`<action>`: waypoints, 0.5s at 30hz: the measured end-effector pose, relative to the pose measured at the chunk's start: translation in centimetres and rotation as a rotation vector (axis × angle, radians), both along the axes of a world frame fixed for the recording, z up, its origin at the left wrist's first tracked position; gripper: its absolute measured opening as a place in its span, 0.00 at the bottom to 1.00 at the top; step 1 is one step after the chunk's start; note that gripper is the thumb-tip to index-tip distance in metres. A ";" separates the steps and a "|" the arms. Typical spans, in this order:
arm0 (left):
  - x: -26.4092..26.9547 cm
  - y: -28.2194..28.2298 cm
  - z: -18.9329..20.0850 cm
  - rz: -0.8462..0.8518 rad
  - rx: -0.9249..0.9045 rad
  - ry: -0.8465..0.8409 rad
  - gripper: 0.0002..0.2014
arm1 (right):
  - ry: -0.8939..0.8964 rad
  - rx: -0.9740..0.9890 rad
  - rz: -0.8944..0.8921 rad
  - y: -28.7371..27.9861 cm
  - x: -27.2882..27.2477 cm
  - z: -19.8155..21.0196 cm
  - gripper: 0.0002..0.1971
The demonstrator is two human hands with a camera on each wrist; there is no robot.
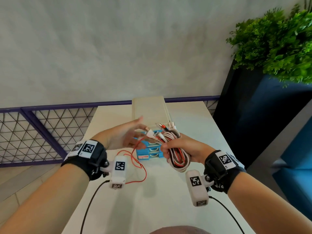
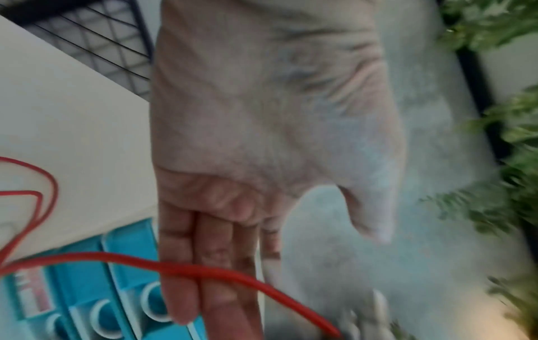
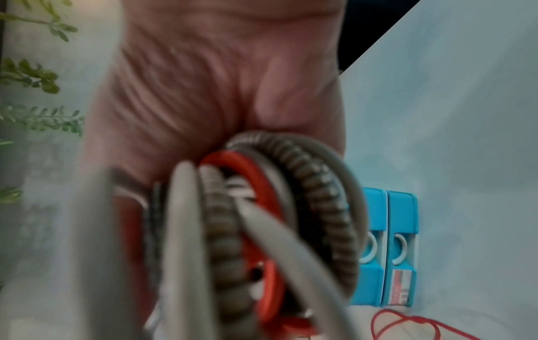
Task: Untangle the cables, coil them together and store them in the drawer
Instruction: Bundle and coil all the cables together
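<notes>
White table runs away from the person to a grey wall. Purple mesh railing on the left, dark planter with a green plant at the right, blue seat beside the table on that side.

Right hand is raised over the table, fingers curled tight round the cable bundle: white, red and braided leads looped together, plug ends sticking out toward the drawer unit. Right wrist view shows the loops pressed against the palm, close and blurred.

Left hand is just beside the bundle, palm turned inward, fingers straight and relaxed, motion-blurred. The loose red cable runs from the bundle across those fingers; left wrist view shows it draped over them, fingers not curled round it. Its slack hangs down and lies in loops on the table between the two wrists.

Drawer unit: cream top, standing at mid-table behind the hands. Blue drawer fronts with half-ring pulls are stacked facing the person; the lower ones look pushed in, the top one is hidden behind the plugs and hands, so can't tell its position. Drawer contents not visible.
</notes>
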State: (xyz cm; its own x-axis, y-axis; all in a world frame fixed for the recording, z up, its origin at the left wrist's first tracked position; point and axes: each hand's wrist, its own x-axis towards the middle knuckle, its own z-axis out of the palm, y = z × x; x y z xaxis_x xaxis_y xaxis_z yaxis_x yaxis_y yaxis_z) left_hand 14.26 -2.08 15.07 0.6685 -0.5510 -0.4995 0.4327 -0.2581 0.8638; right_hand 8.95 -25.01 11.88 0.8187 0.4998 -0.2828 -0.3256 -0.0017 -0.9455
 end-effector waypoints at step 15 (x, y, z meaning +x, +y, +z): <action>-2.4 -2.9 -2.3 0.262 -0.233 -0.020 0.07 | -0.151 -0.058 -0.515 1.3 1.7 -1.5 0.09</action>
State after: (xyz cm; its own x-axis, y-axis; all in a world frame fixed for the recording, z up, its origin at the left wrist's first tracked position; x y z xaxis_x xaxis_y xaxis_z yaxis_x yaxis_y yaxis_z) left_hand 11.85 -4.96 12.79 0.8108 -0.4570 -0.3657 0.4405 0.0650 0.8954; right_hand 10.68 -23.69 10.37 0.9873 0.0094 -0.1585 -0.1588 0.0684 -0.9849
